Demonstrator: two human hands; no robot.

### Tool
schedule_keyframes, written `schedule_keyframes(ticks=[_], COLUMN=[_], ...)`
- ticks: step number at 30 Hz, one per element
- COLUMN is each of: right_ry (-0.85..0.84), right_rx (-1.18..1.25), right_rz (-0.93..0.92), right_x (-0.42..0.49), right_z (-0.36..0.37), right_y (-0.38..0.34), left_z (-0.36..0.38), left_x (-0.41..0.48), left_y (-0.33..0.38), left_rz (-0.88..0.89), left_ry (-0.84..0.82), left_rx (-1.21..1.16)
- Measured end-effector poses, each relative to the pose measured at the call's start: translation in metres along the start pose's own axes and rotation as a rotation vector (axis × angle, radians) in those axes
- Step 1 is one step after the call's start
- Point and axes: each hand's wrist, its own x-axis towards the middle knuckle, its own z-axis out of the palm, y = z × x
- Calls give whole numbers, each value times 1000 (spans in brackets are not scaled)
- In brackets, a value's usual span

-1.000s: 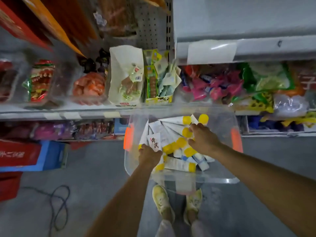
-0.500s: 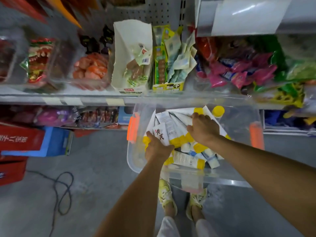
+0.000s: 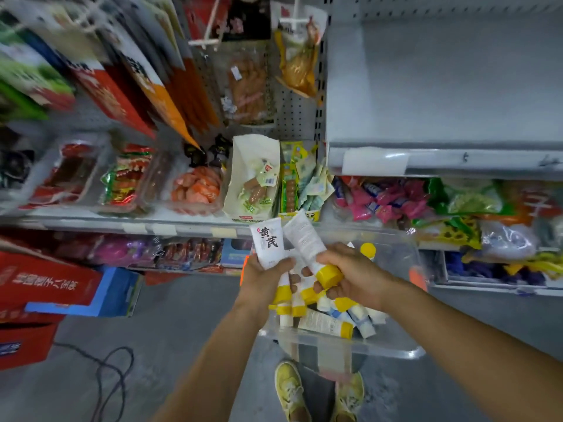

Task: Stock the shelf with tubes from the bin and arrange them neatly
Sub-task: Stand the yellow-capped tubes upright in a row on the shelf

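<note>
Facing shop shelving (image 3: pixel 91 222), with left hand (image 3: pixel 262 281) clenched round printed tube (image 3: pixel 268 243) and right hand (image 3: pixel 359 275) round yellow-capped tube (image 3: pixel 304 239) over the bin (image 3: pixel 344 345), lift both to bare grey shelf (image 3: pixel 441 95), stand side by side, labels forward

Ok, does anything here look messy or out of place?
Yes. The tubes left in the clear bin lie jumbled, caps pointing different ways. A dark cable loops loose across the floor on the left, near the red boxes, which could trip someone.
</note>
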Motion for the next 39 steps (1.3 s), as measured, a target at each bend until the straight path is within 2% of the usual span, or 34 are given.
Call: schedule_keyframes(ticks=[3, 7, 9, 14, 18, 21, 25, 31, 39], right_ry=[15, 45, 33, -50, -180, -192, -67, 178, 487], right_rx=[-260, -586, -541, -123, -140, -257, -425, -488, -325], right_rz=[-121, -416, -488, -341, -360, -415, -592, -873, -1234], right_x=[-18, -48, -63, -91, -114, -130, -153, -191, -238], right_z=[16, 39, 48, 66, 70, 71, 75, 74, 50], right_y=[-20, -54, -71, -119, -152, -172, -191, -213, -266], left_z=[0, 3, 2, -4, -7, -9, -7, 12, 45], left_x=[-16, -43, -54, -79, -99, -110, -124, -148, -169], left_y=[29, 71, 92, 152, 193, 218, 249, 281, 310], left_rz=[66, 130, 154, 290, 388, 478, 634, 717, 959], left_ry=[31, 42, 46, -14, -101, -132, -136, -166, -211], left_rx=[-72, -209, -243, -242, -174, -115, -15, 8, 45])
